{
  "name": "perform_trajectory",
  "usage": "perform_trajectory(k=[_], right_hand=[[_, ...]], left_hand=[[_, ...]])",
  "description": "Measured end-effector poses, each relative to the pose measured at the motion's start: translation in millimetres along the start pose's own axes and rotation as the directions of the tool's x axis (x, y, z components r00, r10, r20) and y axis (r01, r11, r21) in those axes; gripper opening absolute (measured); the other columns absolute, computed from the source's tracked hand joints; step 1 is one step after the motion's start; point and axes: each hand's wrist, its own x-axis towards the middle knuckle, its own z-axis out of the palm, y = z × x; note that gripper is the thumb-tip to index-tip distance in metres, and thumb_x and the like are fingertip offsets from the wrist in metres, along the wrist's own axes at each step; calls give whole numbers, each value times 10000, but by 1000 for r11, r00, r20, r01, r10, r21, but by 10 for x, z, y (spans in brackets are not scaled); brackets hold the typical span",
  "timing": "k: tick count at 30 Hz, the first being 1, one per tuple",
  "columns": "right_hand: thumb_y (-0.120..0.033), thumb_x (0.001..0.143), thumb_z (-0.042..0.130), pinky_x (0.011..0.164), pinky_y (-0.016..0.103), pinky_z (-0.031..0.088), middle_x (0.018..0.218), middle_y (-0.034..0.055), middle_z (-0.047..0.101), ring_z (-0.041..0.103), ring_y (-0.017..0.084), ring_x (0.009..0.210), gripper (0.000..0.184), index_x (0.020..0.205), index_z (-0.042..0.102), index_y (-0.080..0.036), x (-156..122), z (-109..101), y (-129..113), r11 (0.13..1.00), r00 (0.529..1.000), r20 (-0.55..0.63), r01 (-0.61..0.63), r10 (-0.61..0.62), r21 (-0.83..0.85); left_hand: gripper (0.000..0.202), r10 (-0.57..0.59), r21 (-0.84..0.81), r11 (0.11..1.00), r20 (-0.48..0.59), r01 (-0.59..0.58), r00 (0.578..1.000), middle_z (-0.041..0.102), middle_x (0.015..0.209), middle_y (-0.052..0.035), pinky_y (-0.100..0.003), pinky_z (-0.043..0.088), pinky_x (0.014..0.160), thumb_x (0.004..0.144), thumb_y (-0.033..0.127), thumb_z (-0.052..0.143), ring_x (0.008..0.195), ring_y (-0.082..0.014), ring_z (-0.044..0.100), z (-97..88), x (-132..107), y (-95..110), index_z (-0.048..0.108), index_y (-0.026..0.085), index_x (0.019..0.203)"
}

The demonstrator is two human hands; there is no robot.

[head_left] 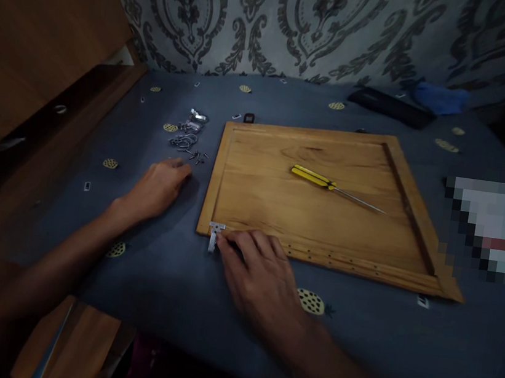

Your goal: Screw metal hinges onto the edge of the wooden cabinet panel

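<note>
Head view: right hand (256,271) pinches hinge (212,242) over panel edge (331,262); blue cloth (155,288) spreads around left hand (157,187), grip unclear.

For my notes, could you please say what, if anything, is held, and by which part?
The right hand holds the metal hinge near its middle; for the left hand, I cannot tell.

The light is dim — patterned wall (252,15), wooden furniture (40,31)
</note>
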Motion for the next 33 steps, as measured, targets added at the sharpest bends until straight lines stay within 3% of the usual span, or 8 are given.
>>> perform_trajectory(k=[5,15,17,20,24,27,33], right_hand=[[-61,1083,493,882,383,420,953,84,743,558,265,935,304,1155,785,-110,4,-9,-1,1000,1000,-4,-6,6,-17],[-75,1108,451,867,389,404,955,91,739,547,270,935,333,1134,782,-100,10,3,4,1000,1000,-14,-6,6,2],[-63,1097,464,867,388,406,952,87,741,545,266,933,322,1146,779,-104,4,6,5,1000,1000,-8,-5,5,-2],[-51,1074,500,862,389,408,958,86,746,539,263,927,290,1153,775,-101,2,12,2,1000,1000,-10,-5,5,-4],[-59,1073,519,834,393,407,942,84,741,528,262,911,268,1140,776,-97,14,15,1,1000,1000,-6,-7,7,4],[-68,1091,488,816,400,409,948,90,743,523,266,913,295,1137,779,-87,18,9,9,1000,1000,4,-8,8,24],[-93,1123,440,810,405,412,951,99,744,518,266,898,342,1148,781,-70,9,-4,20,999,1000,7,-8,7,47]], left_hand=[[295,-46,148,988,78,34,996,721,971,-105,-369,537,873,1011,93,464,915,-270,695,-73,-15,66,744,185,993],[227,-79,118,991,132,64,988,768,1028,-107,-368,542,834,942,146,523,925,-276,724,-214,-22,63,733,179,1023],[220,-78,20,997,100,76,992,782,1007,-93,-366,544,834,939,177,548,920,-270,735,-219,-39,52,753,179,1020],[179,-73,-288,954,36,80,997,802,931,-56,-331,548,786,924,258,633,846,-235,747,-239,-77,97,784,184,984],[133,-30,-674,737,40,49,999,804,831,-20,-257,559,685,888,312,771,767,-188,742,-274,-144,313,800,184,912],[72,32,-754,657,39,9,999,815,831,-10,-233,572,698,911,259,810,766,-170,749,-267,-197,489,813,191,890],[150,211,-698,698,-10,-158,977,821,863,-32,-243,562,734,1028,279,761,794,-168,761,-168,-247,574,830,200,921]])
